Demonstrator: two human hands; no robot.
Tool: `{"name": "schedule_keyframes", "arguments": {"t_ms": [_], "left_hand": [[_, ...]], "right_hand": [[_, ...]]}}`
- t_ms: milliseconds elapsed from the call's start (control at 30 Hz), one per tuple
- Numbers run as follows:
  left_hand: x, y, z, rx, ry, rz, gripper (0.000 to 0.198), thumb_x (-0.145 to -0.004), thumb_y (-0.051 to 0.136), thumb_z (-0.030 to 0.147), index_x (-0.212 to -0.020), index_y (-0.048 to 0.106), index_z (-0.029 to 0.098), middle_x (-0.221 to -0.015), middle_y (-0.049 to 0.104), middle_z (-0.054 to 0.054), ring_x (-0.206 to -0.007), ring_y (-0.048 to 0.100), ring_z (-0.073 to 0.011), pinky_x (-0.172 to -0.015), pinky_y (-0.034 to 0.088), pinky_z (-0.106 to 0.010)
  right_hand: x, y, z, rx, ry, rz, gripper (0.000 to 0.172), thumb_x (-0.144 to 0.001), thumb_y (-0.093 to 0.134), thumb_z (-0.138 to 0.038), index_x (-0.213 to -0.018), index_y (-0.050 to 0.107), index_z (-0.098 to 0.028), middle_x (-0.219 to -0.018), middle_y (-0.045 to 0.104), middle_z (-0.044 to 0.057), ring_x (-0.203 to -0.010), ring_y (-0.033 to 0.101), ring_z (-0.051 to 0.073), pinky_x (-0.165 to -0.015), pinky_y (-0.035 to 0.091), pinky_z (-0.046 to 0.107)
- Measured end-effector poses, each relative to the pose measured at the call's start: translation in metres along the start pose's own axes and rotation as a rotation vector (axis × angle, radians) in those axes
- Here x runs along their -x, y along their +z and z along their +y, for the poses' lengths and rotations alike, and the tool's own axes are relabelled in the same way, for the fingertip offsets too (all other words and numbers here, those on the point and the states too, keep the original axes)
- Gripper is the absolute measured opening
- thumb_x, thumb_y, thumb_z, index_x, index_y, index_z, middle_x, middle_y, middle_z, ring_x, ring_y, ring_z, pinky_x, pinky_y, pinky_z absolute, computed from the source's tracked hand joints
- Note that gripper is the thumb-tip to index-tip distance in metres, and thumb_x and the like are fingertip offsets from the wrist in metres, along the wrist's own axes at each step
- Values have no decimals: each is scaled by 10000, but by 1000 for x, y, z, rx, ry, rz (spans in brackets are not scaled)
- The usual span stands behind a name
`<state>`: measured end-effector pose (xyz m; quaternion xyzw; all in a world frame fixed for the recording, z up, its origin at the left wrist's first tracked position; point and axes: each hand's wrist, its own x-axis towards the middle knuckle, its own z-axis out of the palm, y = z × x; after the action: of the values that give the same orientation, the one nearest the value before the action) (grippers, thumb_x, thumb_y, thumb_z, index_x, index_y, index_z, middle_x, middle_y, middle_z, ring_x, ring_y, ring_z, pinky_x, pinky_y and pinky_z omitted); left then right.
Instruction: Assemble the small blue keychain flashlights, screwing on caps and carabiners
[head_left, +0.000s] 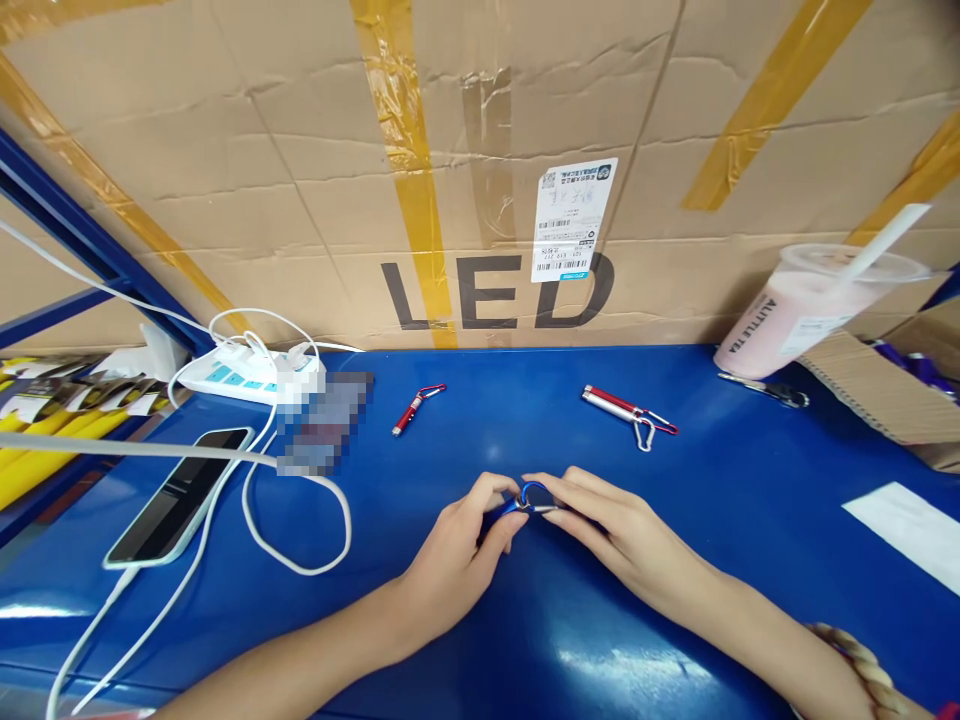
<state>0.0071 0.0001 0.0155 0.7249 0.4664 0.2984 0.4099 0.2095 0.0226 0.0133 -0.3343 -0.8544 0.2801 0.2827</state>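
Observation:
My left hand [461,550] pinches a small blue keychain flashlight [493,515], whose body is mostly hidden by the fingers. At its end hangs a blue carabiner clip [533,489], gripped between the thumb and fingers of my right hand [626,525]. Both hands meet over the middle of the blue table [480,440]. Beyond them, to the left, lies a red keychain flashlight [407,413] with its clip. A red and a silver keychain flashlight [611,402] lie side by side to the right, clips attached.
A large taped cardboard box [300,130] stands along the back. Leftward are a white power strip [232,375], loose cables and a phone [180,495]. On the right are a pink drink cup [780,320] with a straw, keys [784,393] and white paper [904,530].

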Motion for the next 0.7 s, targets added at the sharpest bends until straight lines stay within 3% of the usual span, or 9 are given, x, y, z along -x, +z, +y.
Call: {"name": "schedule_keyframes", "arguments": {"t_ms": [100,167,367,500,600,700], "left_hand": [[-1,0,0,12,17,5,55,-927,446,227,-973,459,200,-743,559,27,-683,530,-118,-684,420,-216],[-1,1,-2,26,63,6,59,-913,476,204,-972,468,207,-865,574,1,-776,546,-131,-745,432,-234],[1,6,-10,50,201,82,210,-880,556,179,-1012,409,251,-998,440,-6,-690,458,-99,-677,449,-231],[-1,4,-9,-57,214,85,246,-871,540,121,-1027,407,257,-1022,453,-16,-732,485,-106,-674,458,-225],[-7,-5,-9,-187,156,95,274,-866,536,141,-1091,430,256,-1132,484,-57,-943,543,-168,-790,485,-303],[-15,-23,-13,-397,121,241,280,-869,540,221,-1139,477,260,-1321,431,-89,-1261,395,-270,-1012,351,-491]], "right_hand": [[1,-1,-2,-130,156,-52,452,-952,466,-396,-1383,384,-291,-858,528,-6,-698,514,79,-683,462,181],[-1,-1,-6,-210,235,-94,498,-920,507,-444,-1373,403,-265,-825,536,-10,-659,494,78,-630,442,171],[-8,-5,-11,-278,313,-124,338,-900,523,-429,-1103,627,-180,-689,518,-10,-581,405,74,-544,348,170],[-8,-8,-5,-311,368,-78,238,-871,564,-379,-960,639,-171,-664,519,-21,-537,440,56,-519,358,153],[-8,-9,0,-358,403,-72,265,-889,527,-396,-1008,604,-173,-681,547,-22,-499,514,57,-510,411,152],[-7,-9,6,-272,405,-8,255,-904,488,-396,-990,591,-180,-646,553,-25,-506,557,75,-528,441,161]]}}
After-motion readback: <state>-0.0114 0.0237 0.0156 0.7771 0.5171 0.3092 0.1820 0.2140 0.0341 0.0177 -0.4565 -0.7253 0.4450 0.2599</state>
